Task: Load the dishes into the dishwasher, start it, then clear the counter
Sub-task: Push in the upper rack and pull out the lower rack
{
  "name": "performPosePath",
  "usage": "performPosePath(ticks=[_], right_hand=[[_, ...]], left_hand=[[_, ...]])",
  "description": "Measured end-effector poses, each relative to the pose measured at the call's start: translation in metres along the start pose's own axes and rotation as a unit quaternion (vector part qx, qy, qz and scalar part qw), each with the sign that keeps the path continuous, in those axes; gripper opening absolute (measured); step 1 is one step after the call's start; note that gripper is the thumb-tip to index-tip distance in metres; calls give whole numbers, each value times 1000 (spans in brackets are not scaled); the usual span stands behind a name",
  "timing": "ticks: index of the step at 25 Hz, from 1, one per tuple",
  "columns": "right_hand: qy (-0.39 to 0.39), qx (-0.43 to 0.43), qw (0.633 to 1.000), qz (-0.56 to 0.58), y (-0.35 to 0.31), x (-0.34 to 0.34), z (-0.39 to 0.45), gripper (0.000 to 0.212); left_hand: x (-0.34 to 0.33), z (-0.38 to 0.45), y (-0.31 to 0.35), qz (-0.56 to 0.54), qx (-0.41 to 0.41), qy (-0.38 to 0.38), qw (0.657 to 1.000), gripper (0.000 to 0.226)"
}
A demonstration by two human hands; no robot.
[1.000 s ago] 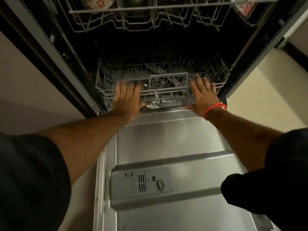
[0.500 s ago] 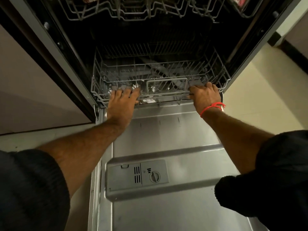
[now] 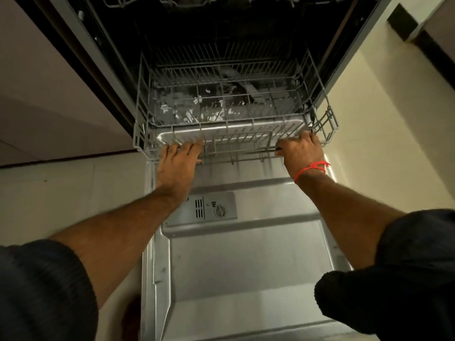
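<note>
Since a second ago the lower rack (image 3: 236,112) has slid partway out of the dishwasher (image 3: 118,77), its front edge now hanging over the inner end of the open door (image 3: 246,267); both hands, flat with straight fingers against the rack front then, are now curled onto it. No brand, label or legible writing shows anywhere; the detergent dispenser (image 3: 209,210) carries only small unreadable marks beside its round dial and vertical slots.

Left hand (image 3: 178,163) reaches forward with the arm nearly straight, palm down, fingers hooked over the front wires near the left corner. Right hand (image 3: 301,152) grips the front rail near the right corner, knuckles up, fingers wrapped round the wire. A red thread bracelet (image 3: 311,168) circles the right wrist. Dark knitted sleeves (image 3: 44,291) are pushed up both forearms.

The rack is grey coated wire, a grid of thin bars with raised sides and a looped handle frame at the front centre. White flecks cling to the wires and the wet floor of the tub below, and a blurred spray arm is dimly seen at the back. The door's inner face is brushed stainless steel with pressed ridges. An upper rack (image 3: 197,1) shows only at the top edge. Pale tiled floor (image 3: 381,119) lies on either side.
</note>
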State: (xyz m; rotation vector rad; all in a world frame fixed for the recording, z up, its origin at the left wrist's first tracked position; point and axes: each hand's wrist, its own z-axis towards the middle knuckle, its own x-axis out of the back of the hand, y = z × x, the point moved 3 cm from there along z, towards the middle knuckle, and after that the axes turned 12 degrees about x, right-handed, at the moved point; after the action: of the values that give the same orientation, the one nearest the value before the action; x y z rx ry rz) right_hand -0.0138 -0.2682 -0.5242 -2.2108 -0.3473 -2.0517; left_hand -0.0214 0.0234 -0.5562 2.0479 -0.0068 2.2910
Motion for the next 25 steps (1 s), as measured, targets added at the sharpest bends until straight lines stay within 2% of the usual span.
performPosePath(ticks=[6, 8, 16, 22, 25], right_hand=[[-46, 14, 999, 1, -18, -6, -83, 27], [-48, 18, 999, 11, -23, -10, -113, 24], [9, -6, 1000, 7, -50, -26, -228, 9], [1, -15, 1000, 17, -62, -34, -300, 13], [-11, -40, 998, 37, -68, -35, -310, 16]], left_hand=[[10, -82, 11, -14, 23, -60, 998, 75], [10, -114, 13, -1, 24, -76, 997, 76], [9, -229, 18, -2, 25, -79, 997, 80], [18, -310, 24, 6, 3, -108, 994, 98], [29, -324, 24, 20, 9, -128, 992, 109]])
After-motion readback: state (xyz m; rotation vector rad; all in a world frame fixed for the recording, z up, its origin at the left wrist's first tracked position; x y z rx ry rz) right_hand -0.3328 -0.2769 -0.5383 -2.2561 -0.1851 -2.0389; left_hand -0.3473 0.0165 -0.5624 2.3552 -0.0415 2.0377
